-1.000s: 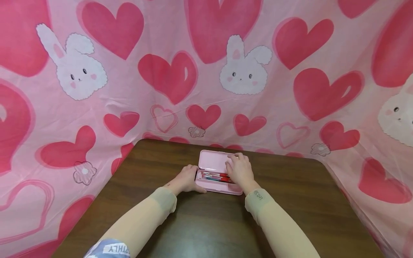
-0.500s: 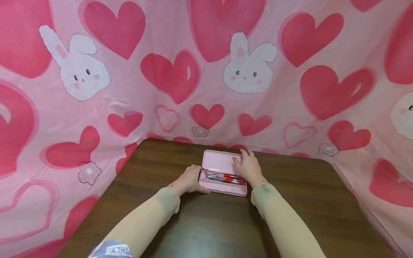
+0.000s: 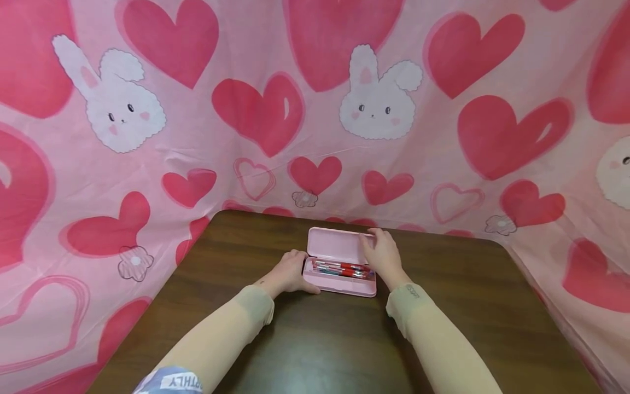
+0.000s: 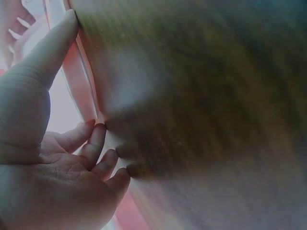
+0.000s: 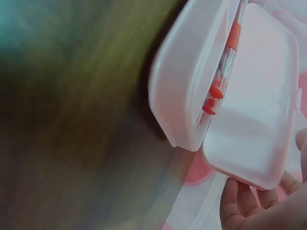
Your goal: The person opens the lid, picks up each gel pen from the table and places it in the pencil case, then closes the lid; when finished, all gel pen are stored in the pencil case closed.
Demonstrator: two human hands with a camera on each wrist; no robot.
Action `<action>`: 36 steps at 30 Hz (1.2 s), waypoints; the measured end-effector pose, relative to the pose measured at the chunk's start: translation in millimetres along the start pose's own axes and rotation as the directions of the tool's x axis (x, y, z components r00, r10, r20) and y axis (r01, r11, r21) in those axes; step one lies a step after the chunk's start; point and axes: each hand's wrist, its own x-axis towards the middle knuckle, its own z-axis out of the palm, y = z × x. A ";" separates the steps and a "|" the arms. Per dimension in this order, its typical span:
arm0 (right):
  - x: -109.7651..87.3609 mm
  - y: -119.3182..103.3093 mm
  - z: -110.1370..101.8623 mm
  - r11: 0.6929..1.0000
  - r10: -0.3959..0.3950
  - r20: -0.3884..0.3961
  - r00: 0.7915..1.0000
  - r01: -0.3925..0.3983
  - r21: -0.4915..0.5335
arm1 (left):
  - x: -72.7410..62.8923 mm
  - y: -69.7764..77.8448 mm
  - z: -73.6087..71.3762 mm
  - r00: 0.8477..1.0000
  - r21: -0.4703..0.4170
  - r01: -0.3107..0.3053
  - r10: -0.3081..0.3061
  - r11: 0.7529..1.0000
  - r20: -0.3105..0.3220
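Observation:
A pink pencil case point(image 3: 363, 287) lies on the table with its lid point(image 3: 332, 245) raised at the back. Inside sit several pens point(image 3: 344, 269) with red and clear parts. My left hand point(image 3: 289, 273) holds the left end of the case; in the left wrist view the thumb is at the front wall and the fingertips bend at the end, close to the tabletop. On the other side my right hand point(image 3: 385, 254) grips the right edge of the lid. The right wrist view shows its fingers behind the lid point(image 5: 254, 120) and the thumb partly cut off.
The brown wooden table point(image 3: 315, 345) reaches back to a pink cloth backdrop point(image 3: 315, 126) printed with hearts and rabbits. The case stands near the table's far edge.
My right hand has drawn back from over the pens to the lid's right edge and its fingers have closed round it. The left hand stays at the case's left end.

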 end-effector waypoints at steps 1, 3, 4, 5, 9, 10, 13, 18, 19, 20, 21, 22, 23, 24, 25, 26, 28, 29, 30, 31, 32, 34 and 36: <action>-2.5 0.4 -0.6 1.000 -0.001 -0.010 1.000 0.001 0.013 | -0.2 0.0 0.0 1.000 -0.003 0.000 0.000 1.000 0.000; -7.9 0.9 -1.6 0.999 -0.007 -0.028 1.000 0.008 0.036 | -0.5 -0.1 -0.1 1.000 -0.009 0.002 -0.002 1.000 -0.001; -10.7 1.2 -1.9 0.999 -0.009 -0.037 0.999 0.011 0.042 | -0.7 -0.4 0.0 1.000 -0.011 0.003 -0.003 1.000 0.000; -13.5 1.2 -2.0 0.999 -0.011 -0.043 0.999 0.013 0.050 | -0.9 -0.7 0.2 1.000 -0.015 0.005 -0.005 1.000 0.000; -23.4 2.2 -1.8 0.998 -0.024 -0.052 0.998 0.027 0.062 | -0.5 -3.3 1.7 1.000 -0.014 0.014 -0.014 1.000 0.004; -25.5 2.1 -2.1 0.997 -0.029 -0.049 0.998 0.032 0.067 | -0.3 -4.1 2.0 1.000 -0.014 0.019 -0.019 1.000 0.005; -32.1 1.0 -4.6 0.996 -0.046 -0.034 0.998 0.048 0.078 | 0.7 -6.0 2.6 1.000 -0.025 0.026 -0.025 0.999 0.004; -43.0 2.4 -9.6 0.993 -0.098 0.019 0.995 0.097 0.065 | -0.5 -7.4 2.8 1.000 -0.043 0.023 -0.023 0.999 0.001; -45.6 3.3 -10.6 0.992 -0.110 0.031 0.993 0.108 0.060 | -1.2 -7.5 2.8 1.000 -0.043 0.025 -0.025 0.999 0.002; -48.0 4.3 -11.4 0.991 -0.126 0.039 0.991 0.124 0.053 | -1.6 -7.5 2.6 1.000 -0.040 0.028 -0.028 0.999 0.002; -50.6 5.2 -12.3 0.989 -0.142 0.048 0.989 0.140 0.047 | -2.0 -7.1 1.9 1.000 -0.037 0.030 -0.030 0.999 0.003; -53.3 6.2 -13.4 0.986 -0.162 0.055 0.985 0.160 0.041 | -2.1 -7.0 1.3 0.999 -0.032 0.032 -0.032 0.999 0.002; -56.1 6.8 -14.5 0.983 -0.180 0.061 0.982 0.178 0.037 | -2.3 -6.6 0.6 0.999 -0.029 0.033 -0.033 0.999 0.001; -58.8 7.6 -15.5 0.980 -0.198 0.066 0.978 0.197 0.030 | -2.3 -6.3 -0.1 1.000 -0.025 0.031 -0.031 0.999 0.000; -61.5 8.5 -16.2 0.976 -0.216 0.071 0.974 0.215 0.018 | -2.5 -5.5 -0.9 1.000 -0.024 0.031 -0.031 0.999 -0.002; -64.0 9.8 -16.7 0.972 -0.234 0.077 0.969 0.234 0.005 | -2.5 -4.8 -1.7 1.000 -0.024 0.028 -0.028 0.999 -0.003; -69.0 11.6 -17.4 0.964 -0.261 0.101 0.960 0.264 -0.018 | -2.5 -4.2 -2.4 1.000 -0.026 0.021 -0.021 0.999 -0.005; -71.2 13.0 -17.0 0.961 -0.271 0.113 0.956 0.276 -0.030 | -2.7 -3.8 -2.5 1.000 -0.032 0.016 -0.016 0.999 -0.006; -73.5 14.3 -16.6 0.958 -0.276 0.128 0.953 0.284 -0.048 | -2.2 -3.8 -2.3 1.000 -0.034 0.014 -0.014 0.999 -0.005; -75.8 15.4 -16.2 0.954 -0.281 0.142 0.949 0.292 -0.061 | -1.6 -3.8 -1.8 1.000 -0.036 0.011 -0.012 0.999 -0.005; -78.0 15.9 -15.9 0.951 -0.289 0.153 0.945 0.302 -0.071 | -1.0 -4.0 -1.3 1.000 -0.034 0.009 -0.009 0.999 -0.005; -81.9 17.2 -15.1 0.939 -0.310 0.169 0.935 0.329 -0.099 | 0.1 -3.7 0.0 1.000 -0.032 0.006 -0.006 0.999 -0.005; -85.6 17.4 -14.8 0.927 -0.328 0.180 0.927 0.353 -0.130 | 1.0 -2.6 1.0 1.000 -0.027 0.006 -0.006 1.000 -0.003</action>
